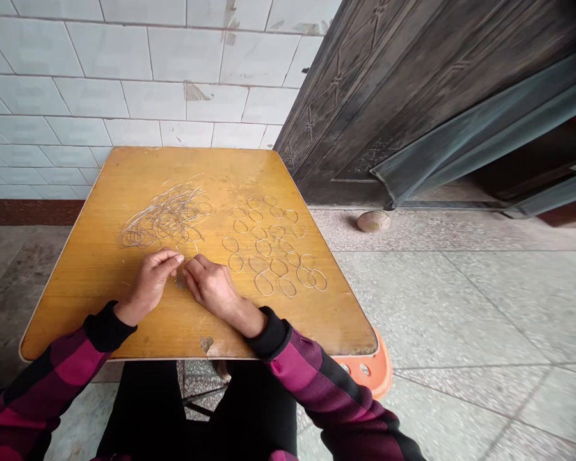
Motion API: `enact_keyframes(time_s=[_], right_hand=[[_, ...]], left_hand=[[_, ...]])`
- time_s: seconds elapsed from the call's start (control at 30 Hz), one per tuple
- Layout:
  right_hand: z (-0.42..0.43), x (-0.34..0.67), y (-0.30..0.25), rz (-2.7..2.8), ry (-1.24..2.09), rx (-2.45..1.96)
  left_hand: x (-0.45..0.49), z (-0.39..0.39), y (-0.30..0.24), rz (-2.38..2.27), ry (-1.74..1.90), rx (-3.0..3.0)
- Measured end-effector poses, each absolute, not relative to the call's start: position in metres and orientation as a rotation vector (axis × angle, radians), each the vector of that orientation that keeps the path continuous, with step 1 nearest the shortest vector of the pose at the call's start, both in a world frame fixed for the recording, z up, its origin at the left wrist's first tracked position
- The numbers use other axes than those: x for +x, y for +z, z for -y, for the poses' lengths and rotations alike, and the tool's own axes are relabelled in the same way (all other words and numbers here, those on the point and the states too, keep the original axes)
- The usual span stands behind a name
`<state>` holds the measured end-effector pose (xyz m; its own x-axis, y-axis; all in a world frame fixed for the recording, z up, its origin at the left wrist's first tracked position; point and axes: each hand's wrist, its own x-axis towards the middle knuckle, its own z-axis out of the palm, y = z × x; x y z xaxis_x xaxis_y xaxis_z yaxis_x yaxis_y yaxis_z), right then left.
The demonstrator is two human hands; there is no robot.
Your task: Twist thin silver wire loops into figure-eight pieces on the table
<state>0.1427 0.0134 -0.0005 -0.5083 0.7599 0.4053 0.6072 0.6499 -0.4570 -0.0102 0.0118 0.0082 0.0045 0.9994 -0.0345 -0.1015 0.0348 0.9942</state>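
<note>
On the yellow wooden table lies a tangled heap of thin wire pieces at the back left. To its right several wire loops are laid out singly. My left hand and my right hand meet at the table's middle, fingertips pinched together on a thin wire piece that is mostly hidden by the fingers. Both wrists rest on the tabletop.
A white tiled wall stands behind the table. A dark carved wooden door is at the right. An orange plastic stool peeks out under the table's right corner. A small round stone lies on the speckled floor.
</note>
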Motion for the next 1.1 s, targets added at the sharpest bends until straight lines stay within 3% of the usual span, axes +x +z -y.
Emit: enact_keyframes(time_s=[0.3,0.53,0.73,1.1], right_hand=[[-0.029,0.151,0.003,1.751,0.919,-0.959],[-0.034,0.147,-0.009,1.609,1.074,-0.881],[-0.028,0.138,-0.009,1.343,1.626,-0.785],[-0.017,0.128,-0.002,0.839,2.059,-0.706]], left_hand=[[-0.011,-0.012,0.01,-1.16,1.257,1.07],[-0.004,-0.01,0.009,-1.11,1.24,0.962],[-0.004,-0.013,0.011,-1.003,1.372,0.833],[-0.005,-0.012,0.013,-1.033,1.389,0.852]])
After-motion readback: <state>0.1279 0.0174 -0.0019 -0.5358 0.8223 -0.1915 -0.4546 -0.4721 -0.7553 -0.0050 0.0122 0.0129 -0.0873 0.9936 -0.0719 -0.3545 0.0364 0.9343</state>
